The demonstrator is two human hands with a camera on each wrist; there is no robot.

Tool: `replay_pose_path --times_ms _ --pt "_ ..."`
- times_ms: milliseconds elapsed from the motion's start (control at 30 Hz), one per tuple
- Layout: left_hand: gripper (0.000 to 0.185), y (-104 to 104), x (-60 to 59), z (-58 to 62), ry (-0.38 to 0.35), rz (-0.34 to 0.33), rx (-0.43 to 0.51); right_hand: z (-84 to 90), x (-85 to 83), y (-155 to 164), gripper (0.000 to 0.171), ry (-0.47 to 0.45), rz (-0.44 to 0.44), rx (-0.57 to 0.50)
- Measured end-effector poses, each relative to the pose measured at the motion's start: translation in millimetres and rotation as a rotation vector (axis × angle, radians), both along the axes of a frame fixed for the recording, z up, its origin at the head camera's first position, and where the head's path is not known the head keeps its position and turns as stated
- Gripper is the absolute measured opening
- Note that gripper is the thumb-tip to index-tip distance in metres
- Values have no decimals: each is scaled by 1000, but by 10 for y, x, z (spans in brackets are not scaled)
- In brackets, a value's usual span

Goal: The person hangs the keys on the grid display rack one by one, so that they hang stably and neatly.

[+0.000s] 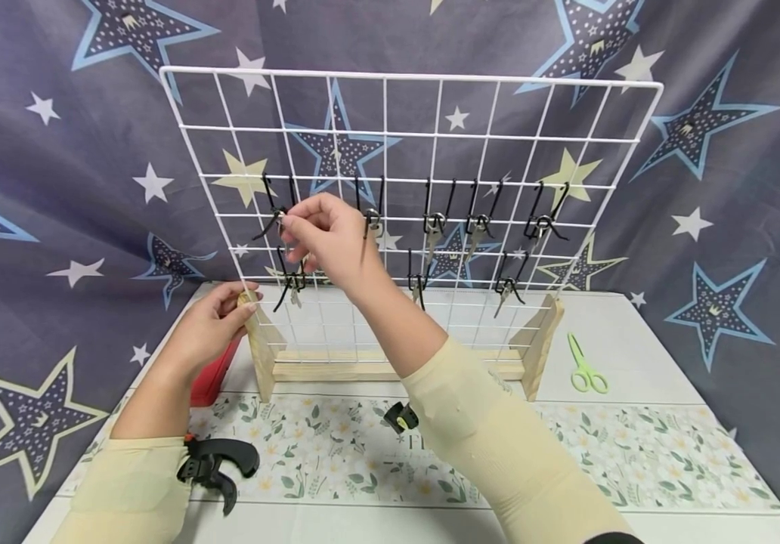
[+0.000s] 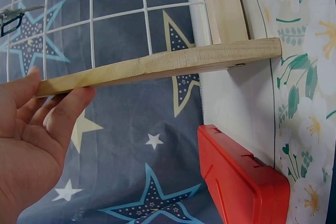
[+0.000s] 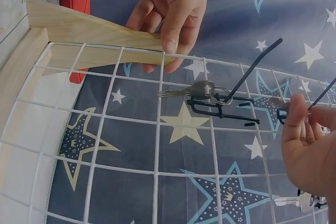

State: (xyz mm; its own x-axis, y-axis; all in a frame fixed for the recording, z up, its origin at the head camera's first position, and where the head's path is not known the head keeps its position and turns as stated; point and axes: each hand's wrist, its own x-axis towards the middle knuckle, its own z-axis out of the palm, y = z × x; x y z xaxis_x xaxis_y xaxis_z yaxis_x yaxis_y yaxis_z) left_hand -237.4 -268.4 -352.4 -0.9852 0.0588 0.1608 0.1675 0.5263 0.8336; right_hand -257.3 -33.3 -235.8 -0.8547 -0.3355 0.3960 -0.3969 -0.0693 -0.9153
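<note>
The left hand (image 2: 26, 150) holds the end of the wooden support (image 2: 157, 65) between thumb and fingers. Behind it stands the white wire grid (image 2: 92, 22); a red case (image 2: 241, 182) lies below.

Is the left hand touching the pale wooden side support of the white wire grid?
Touching. In the left wrist view, the left hand grips the pale wooden side support with thumb above and fingers beneath; the right wrist view confirms.

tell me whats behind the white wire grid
Behind the white wire grid hangs a star-printed grey cloth, seen through its squares. The right hand and hooks cover small patches of it.
</note>
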Motion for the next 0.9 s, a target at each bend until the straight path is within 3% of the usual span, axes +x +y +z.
replay_pose_path --times_ms 333,900 --pt "44 10 13 5 -20 8 -15 -222 180 190 17 63 22 211" --pt "45 21 20 8 -37 2 -5 -878 524 805 13 83 13 517"
